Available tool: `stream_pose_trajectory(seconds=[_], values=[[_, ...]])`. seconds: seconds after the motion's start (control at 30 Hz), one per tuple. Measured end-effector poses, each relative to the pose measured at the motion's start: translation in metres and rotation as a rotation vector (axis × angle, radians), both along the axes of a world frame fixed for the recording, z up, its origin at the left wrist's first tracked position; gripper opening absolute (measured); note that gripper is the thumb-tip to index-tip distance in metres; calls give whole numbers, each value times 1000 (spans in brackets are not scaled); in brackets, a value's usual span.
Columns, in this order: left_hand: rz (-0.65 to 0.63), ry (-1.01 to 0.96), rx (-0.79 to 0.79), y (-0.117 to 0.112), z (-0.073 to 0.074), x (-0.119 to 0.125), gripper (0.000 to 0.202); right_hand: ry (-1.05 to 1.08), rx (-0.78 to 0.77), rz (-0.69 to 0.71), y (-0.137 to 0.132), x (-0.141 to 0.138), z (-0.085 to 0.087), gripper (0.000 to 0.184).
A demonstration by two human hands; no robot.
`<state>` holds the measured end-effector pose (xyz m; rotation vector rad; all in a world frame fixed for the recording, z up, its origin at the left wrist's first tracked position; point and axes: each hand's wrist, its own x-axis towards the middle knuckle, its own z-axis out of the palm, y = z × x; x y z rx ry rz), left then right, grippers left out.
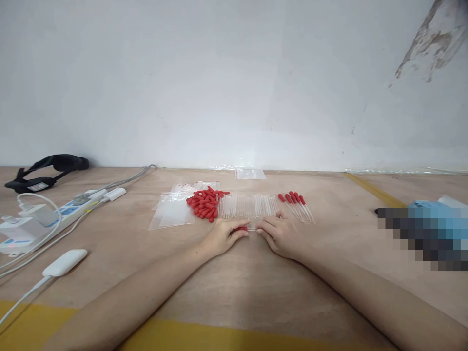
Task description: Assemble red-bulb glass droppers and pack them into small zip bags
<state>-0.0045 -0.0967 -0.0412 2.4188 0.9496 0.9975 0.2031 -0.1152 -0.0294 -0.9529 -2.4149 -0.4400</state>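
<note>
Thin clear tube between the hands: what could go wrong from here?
Off-line force from the left hand or right hand might bend or snap the thin tube.

The right hand is close to the row of clear tubes; a slip could scatter them.

Loose red bulbs heaped beside that row might roll into it.

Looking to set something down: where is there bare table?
Bare table lies between the red-topped tubes and the right yellow stripe, and between the forearms. Crowded: the middle, with red bulbs, clear tubes and bags; the left, with the power strip and plugs.
</note>
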Motion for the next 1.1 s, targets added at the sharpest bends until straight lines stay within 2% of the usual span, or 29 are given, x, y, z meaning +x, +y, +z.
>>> stream_pose_trajectory(seconds=[0.2,0.33,0.5,0.63,0.87,1.1], values=[[5,1,140,2,-7,0,31,40,-2,52,8,-1,-14,25],[-37,33,268,4,-8,1,28,41,-20,77,11,-4,-18,26],[-101,61,385,5,-9,2,27,49,-88,111,12,-8,-18,24],[-85,98,396,8,-9,0,32,36,-128,108,11,-6,-13,24],[44,203,530,7,2,-4,21,77,39,106,13,6,-12,21],[52,246,541,4,3,-2,19,98,115,150,13,4,-13,19]])
